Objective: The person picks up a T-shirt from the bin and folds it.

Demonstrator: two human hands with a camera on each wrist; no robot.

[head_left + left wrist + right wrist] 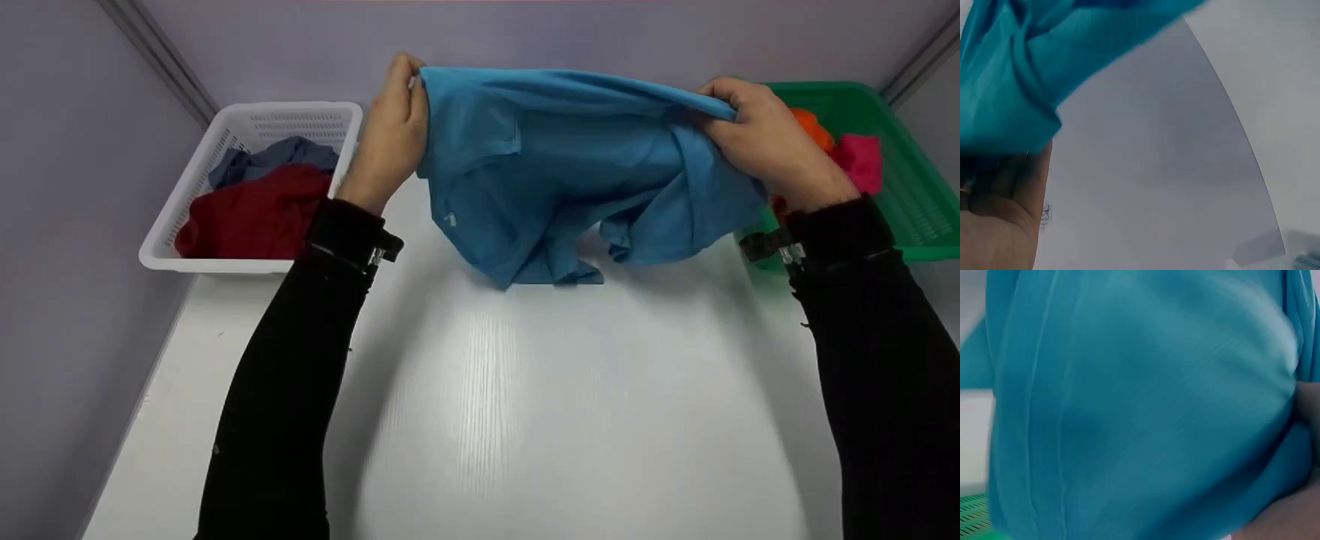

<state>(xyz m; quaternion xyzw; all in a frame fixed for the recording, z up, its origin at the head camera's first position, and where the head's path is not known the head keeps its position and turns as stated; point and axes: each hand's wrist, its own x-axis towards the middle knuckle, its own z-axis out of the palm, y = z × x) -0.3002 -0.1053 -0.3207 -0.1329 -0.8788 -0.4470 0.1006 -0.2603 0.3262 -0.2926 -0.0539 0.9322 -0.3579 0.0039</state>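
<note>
A blue cloth garment (592, 157) is stretched between both hands above the white table, its lower folds hanging loosely. At its upper left corner my left hand (394, 131) grips the edge. My right hand (772, 139) pinches the upper right part between thumb and fingers. In the left wrist view the blue garment (1010, 101) covers most of the fingers. The blue garment (1140, 405) fills most of the right wrist view, where a seam runs down it and only part of the right hand (1292, 512) shows.
On the left stands a white basket (161, 225) with a dark red cloth (262, 214) and a grey-blue cloth (277, 159). A green basket (911, 169) on the right holds orange (811, 127) and pink (860, 161) cloths. A wall rises behind the white table (562, 405).
</note>
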